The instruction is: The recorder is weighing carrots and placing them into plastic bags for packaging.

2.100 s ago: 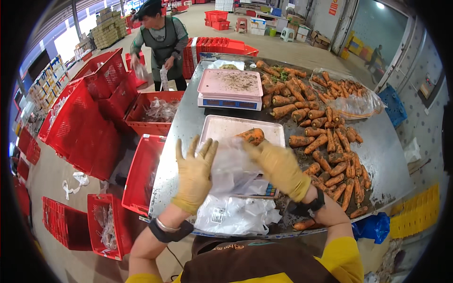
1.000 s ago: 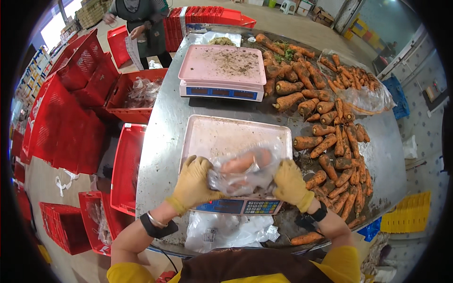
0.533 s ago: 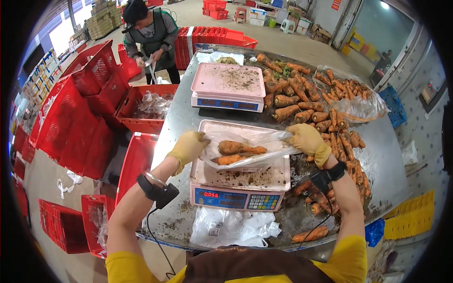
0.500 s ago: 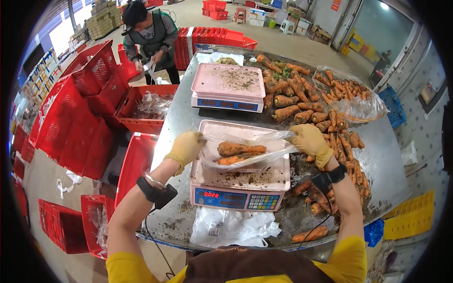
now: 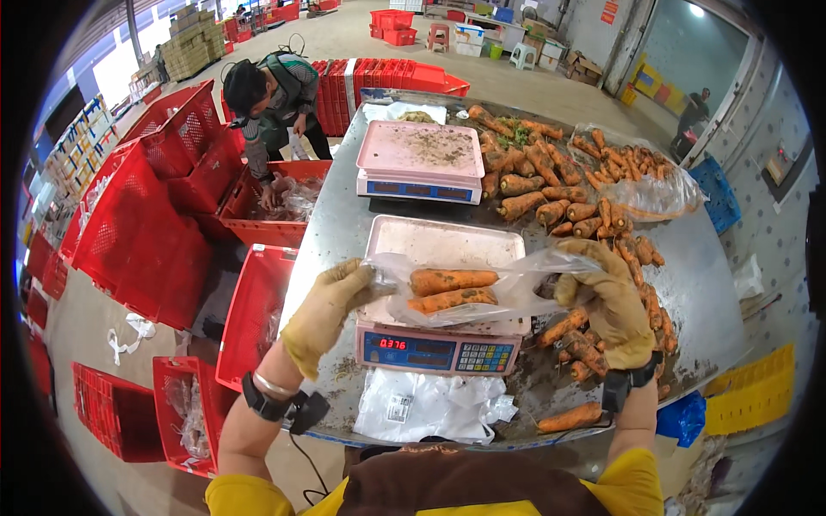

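Observation:
Two dirt-flecked carrots lie side by side in a clear plastic bag, stretched sideways over the near pink-topped scale. My left hand, in a tan glove, grips the bag's left end with fingers pinched. At the bag's right end my right hand, gloved alike, is curled round the plastic. The bag hides part of the scale's pan; whether it rests on the pan, I cannot tell. The scale's red display is lit. White plastic bags lie just in front of the scale.
Loose carrots cover the right of the metal table; one carrot lies near its front edge. A second scale stands behind. Red crates crowd the left, where a person reaches into one.
Both hands and the bag have come nearer me and slightly down. The scale's display reading has changed. The person at the left has bent down, with a hand now in a red crate.

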The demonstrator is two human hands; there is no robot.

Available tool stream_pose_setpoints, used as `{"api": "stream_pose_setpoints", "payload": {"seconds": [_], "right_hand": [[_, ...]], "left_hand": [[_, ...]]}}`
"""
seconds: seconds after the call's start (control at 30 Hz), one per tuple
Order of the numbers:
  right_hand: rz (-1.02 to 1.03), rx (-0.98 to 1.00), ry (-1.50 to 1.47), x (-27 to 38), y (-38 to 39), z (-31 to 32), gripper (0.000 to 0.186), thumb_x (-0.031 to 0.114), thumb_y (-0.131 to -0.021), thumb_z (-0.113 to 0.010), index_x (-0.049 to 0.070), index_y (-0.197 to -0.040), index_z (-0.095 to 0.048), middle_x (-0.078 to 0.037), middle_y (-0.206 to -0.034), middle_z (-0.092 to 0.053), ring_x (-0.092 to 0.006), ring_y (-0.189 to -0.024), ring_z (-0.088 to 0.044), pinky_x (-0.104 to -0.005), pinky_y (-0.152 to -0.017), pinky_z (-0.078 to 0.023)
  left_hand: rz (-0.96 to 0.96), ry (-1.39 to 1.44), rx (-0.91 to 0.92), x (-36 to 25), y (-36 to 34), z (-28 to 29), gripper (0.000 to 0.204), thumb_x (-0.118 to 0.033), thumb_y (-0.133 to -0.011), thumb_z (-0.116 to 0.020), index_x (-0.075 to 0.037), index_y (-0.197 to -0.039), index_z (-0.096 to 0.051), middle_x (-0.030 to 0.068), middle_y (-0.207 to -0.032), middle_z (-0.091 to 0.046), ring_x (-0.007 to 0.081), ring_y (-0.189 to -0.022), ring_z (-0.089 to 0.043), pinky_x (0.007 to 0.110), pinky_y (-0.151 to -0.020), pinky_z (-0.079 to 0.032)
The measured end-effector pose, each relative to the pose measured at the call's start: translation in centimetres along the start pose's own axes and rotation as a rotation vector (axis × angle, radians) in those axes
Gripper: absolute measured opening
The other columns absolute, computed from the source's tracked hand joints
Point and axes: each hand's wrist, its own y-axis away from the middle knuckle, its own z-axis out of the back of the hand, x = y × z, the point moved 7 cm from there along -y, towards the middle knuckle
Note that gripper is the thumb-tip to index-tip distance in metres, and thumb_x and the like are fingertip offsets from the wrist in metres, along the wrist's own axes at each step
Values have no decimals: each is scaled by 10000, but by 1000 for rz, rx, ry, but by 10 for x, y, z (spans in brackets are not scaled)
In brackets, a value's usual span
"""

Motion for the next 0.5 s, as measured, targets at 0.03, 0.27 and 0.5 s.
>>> {"api": "stream_pose_setpoints", "payload": {"seconds": [0.03, 0.27, 0.5], "right_hand": [[-1, -40, -3, 5, 11, -8, 463, 2, -912, -498, -27, -1374, -509, -94, -1011, -687, -125, -805, -674, -225, -663, -530], [85, 38, -214, 38, 65, -26, 516, 73, -910, -620, 2, -1403, -486, -149, -1073, -689, -111, -794, -659, -172, -549, -463], [-251, 317, -249, -75, 102, -62, 182, 28, -946, -605, -44, -1102, -663, -243, -1173, -667, -287, -1008, -713, -242, -633, -533]], "left_hand": [[6, 88, 22, -5, 12, -11, 303, -148, -1014, -541, 55, -1238, -551, 145, -1197, -636, 244, -1083, -653, 363, -1022, -489], [-449, -624, 259, -7, 54, -26, 442, -286, -1022, -526, 35, -1324, -506, 102, -1166, -623, 175, -1002, -628, 315, -893, -526], [349, -233, 170, 132, 41, 8, 498, -398, -974, -591, 40, -1210, -583, 102, -1054, -653, 165, -919, -624, 309, -761, -527]]}}
